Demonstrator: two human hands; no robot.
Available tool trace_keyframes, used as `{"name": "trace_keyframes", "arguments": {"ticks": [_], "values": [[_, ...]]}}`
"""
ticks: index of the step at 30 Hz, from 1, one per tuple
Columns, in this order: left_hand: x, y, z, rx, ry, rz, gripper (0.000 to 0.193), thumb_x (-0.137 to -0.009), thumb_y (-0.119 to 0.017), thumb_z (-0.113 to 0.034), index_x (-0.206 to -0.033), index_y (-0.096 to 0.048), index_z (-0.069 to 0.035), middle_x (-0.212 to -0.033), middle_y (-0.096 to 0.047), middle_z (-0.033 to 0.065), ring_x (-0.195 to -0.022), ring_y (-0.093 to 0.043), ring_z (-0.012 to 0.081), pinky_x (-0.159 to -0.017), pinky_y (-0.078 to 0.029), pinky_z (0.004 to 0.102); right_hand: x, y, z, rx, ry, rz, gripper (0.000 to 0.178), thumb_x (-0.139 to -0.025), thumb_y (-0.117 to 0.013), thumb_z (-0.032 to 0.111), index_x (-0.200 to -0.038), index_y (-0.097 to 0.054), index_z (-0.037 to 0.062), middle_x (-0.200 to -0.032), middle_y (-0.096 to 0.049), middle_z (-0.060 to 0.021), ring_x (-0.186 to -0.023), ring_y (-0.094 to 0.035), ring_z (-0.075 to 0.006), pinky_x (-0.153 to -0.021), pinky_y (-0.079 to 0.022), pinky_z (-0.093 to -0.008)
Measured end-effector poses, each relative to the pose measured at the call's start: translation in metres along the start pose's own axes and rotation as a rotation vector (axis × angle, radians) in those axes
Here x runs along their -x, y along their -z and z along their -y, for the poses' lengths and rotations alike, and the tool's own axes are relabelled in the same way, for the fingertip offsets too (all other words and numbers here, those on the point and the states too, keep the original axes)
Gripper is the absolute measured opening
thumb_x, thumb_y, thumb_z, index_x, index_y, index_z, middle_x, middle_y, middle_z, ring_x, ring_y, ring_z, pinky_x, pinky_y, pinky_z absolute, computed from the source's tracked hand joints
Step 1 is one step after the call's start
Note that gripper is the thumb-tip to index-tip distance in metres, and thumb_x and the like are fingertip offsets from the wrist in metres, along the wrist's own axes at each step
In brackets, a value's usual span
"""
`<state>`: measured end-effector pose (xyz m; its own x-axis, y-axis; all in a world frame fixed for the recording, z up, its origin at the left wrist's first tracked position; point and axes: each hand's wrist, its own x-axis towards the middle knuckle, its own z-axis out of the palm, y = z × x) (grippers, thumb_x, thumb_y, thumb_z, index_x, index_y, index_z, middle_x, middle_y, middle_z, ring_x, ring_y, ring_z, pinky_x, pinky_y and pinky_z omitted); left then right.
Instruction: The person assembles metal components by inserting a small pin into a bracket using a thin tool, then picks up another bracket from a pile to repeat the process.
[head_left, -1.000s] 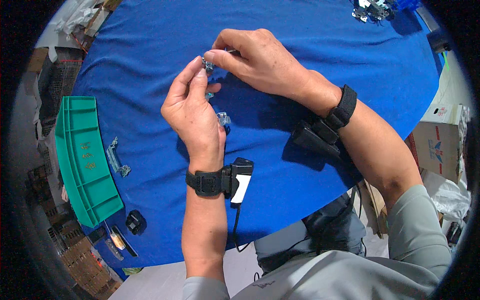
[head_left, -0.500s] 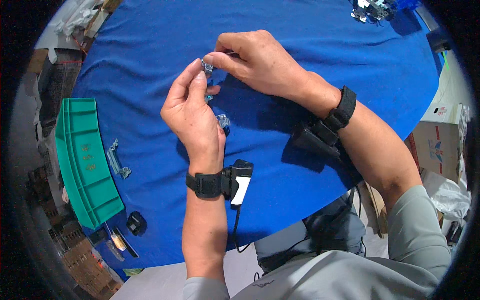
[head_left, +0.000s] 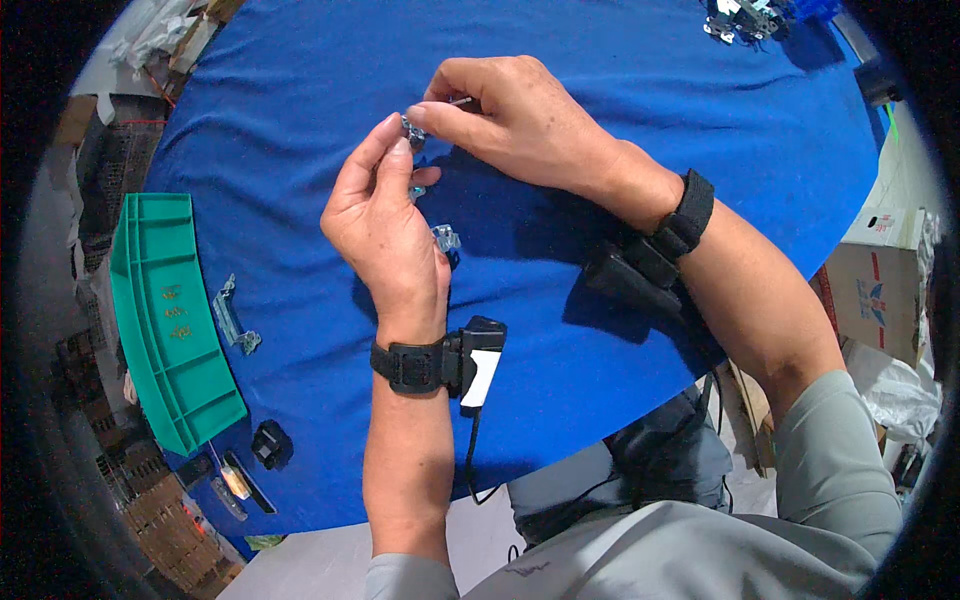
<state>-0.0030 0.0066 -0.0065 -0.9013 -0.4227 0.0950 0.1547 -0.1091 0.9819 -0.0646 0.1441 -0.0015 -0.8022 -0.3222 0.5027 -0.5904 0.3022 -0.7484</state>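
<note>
A long silvery metal bracket [head_left: 445,238] runs beneath my left hand [head_left: 385,215]; its lower end shows beside the palm and its upper part appears between the fingers. The left thumb and forefinger pinch that upper end, with other fingers curled behind it. My right hand [head_left: 520,125] meets the same end from the right, its thumb and bent forefinger closed at the tip. A thin metal rod [head_left: 460,101] sticks out by the right fingers; what it belongs to is hidden. Both wrists wear black straps with small black devices.
At the left lies a green compartment tray [head_left: 160,215] with small brass-coloured pieces [head_left: 176,313] in it. Next to it are another metal bracket [head_left: 232,318], a black block [head_left: 269,444] and a yellowish-handled tool [head_left: 236,482]. Metal parts [head_left: 745,20] are heaped far right; a cardboard box [head_left: 875,285] stands beyond the table's edge.
A thin metal rod now shows by my right fingers. The right fingers have shifted slightly; the left hand keeps its pinch in nearly the same place.
</note>
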Motion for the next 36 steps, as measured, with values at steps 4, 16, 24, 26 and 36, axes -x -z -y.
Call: {"name": "trace_keyframes", "arguments": {"ticks": [4,16,24,26,36], "values": [[0.000,-0.001,0.000,0.000,-0.011,-0.007,0.019,-0.092,-0.062,0.003,-0.110,-0.069,0.005,-0.100,-0.071,0.0118,-0.082,-0.067,0.0125,-0.064,-0.056,0.0238,-0.001,0.002,0.001,0.028,-0.083,0.091,0.036,-0.089,-0.063,0.030,-0.079,-0.068,-0.0034,-0.070,-0.065,-0.0232,-0.066,-0.066,-0.0394,-0.060,-0.052,-0.0456],[0.000,-0.001,0.000,-0.003,-0.001,-0.003,0.019,-0.092,-0.062,0.003,-0.109,-0.069,0.005,-0.100,-0.071,0.0123,-0.084,-0.067,0.0132,-0.064,-0.057,0.0240,0.001,-0.002,-0.005,-0.026,0.011,-0.004,0.036,-0.089,-0.063,0.031,-0.082,-0.068,-0.0038,-0.072,-0.065,-0.0242,-0.067,-0.067,-0.0396,-0.061,-0.052,-0.0451],[0.001,-0.001,-0.001,-0.008,-0.003,-0.017,0.019,-0.092,-0.063,0.003,-0.109,-0.069,0.004,-0.100,-0.071,0.0118,-0.082,-0.067,0.0131,-0.064,-0.057,0.0236,-0.001,0.001,0.000,-0.004,-0.102,0.086,0.033,-0.088,-0.064,0.029,-0.082,-0.068,-0.0029,-0.073,-0.066,-0.0244,-0.068,-0.066,-0.0400,-0.061,-0.051,-0.0458],[0.000,-0.001,-0.001,-0.023,-0.002,-0.012,0.019,-0.092,-0.063,0.003,-0.109,-0.070,0.004,-0.100,-0.071,0.0118,-0.082,-0.067,0.0132,-0.063,-0.057,0.0236,0.000,-0.003,-0.004,-0.004,-0.066,0.051,0.034,-0.088,-0.063,0.030,-0.081,-0.068,-0.0030,-0.073,-0.065,-0.0245,-0.067,-0.066,-0.0403,-0.061,-0.051,-0.0459],[0.000,-0.001,-0.002,-0.031,0.014,-0.012,0.019,-0.092,-0.062,0.002,-0.109,-0.070,0.004,-0.101,-0.071,0.0117,-0.083,-0.068,0.0133,-0.064,-0.057,0.0237,0.000,-0.004,-0.006,-0.016,-0.038,0.033,0.037,-0.089,-0.063,0.031,-0.078,-0.067,-0.0034,-0.070,-0.065,-0.0236,-0.067,-0.066,-0.0406,-0.061,-0.051,-0.0468]]}}
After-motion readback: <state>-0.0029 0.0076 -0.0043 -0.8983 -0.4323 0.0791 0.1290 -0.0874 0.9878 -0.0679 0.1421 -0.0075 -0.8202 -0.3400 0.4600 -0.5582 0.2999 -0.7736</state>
